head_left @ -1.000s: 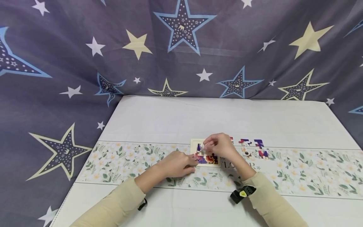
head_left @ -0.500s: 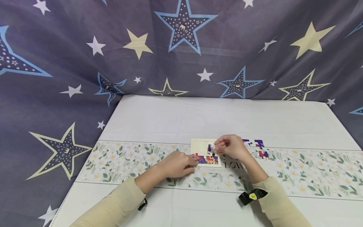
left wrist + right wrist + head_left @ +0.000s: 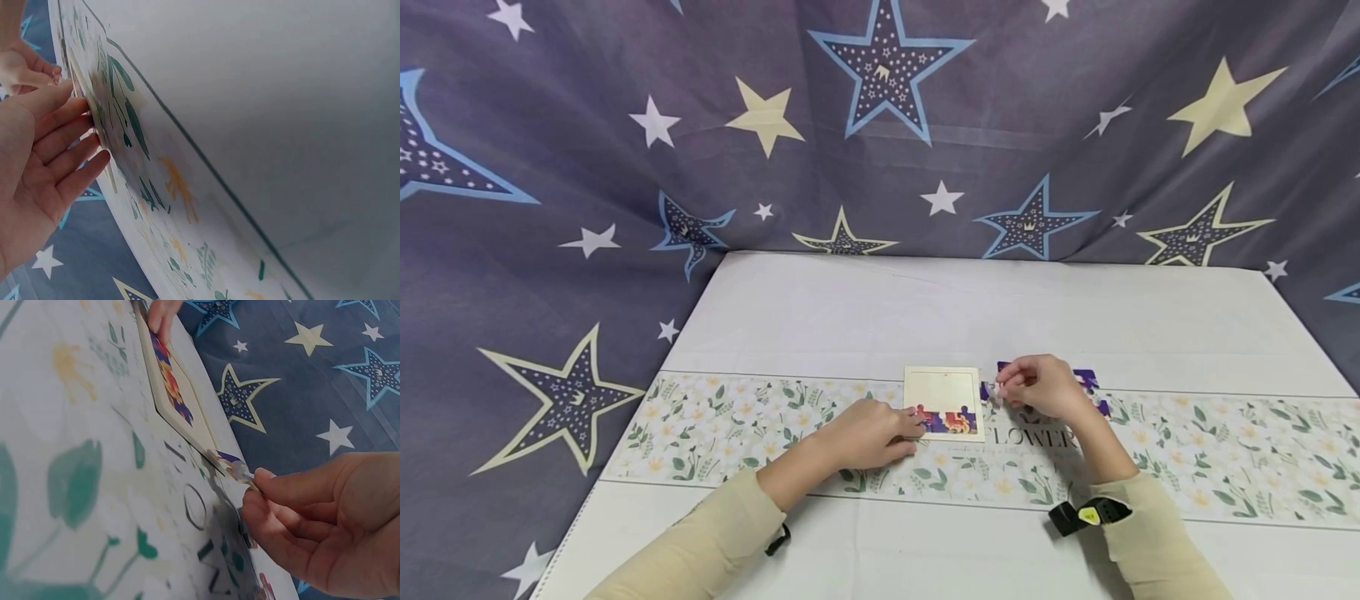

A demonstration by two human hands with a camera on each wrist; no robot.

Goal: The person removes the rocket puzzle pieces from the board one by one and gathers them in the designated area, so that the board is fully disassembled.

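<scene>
A shallow cream puzzle tray [image 3: 942, 387] lies on the table, with joined purple, red and orange pieces [image 3: 951, 422] along its near side. My left hand [image 3: 871, 433] rests at the tray's left edge, its fingertips touching there with the fingers fairly straight. Just right of the tray, my right hand [image 3: 1047, 387] pinches a jigsaw piece [image 3: 232, 464] between thumb and fingertips. That piece is tilted and clear of the joined row. More loose jigsaw pieces [image 3: 1086, 380] lie behind and beside the right hand, which partly hides them.
The white tablecloth [image 3: 880, 317] bears a floral band [image 3: 730, 425] and printed lettering [image 3: 1026, 437] right of the tray. A dark star-patterned curtain [image 3: 880, 183] hangs behind and to the left of the table.
My right hand has moved right, from above the tray to just beyond its right edge, carrying the jigsaw piece. The left hand has stayed at the tray's left edge.
</scene>
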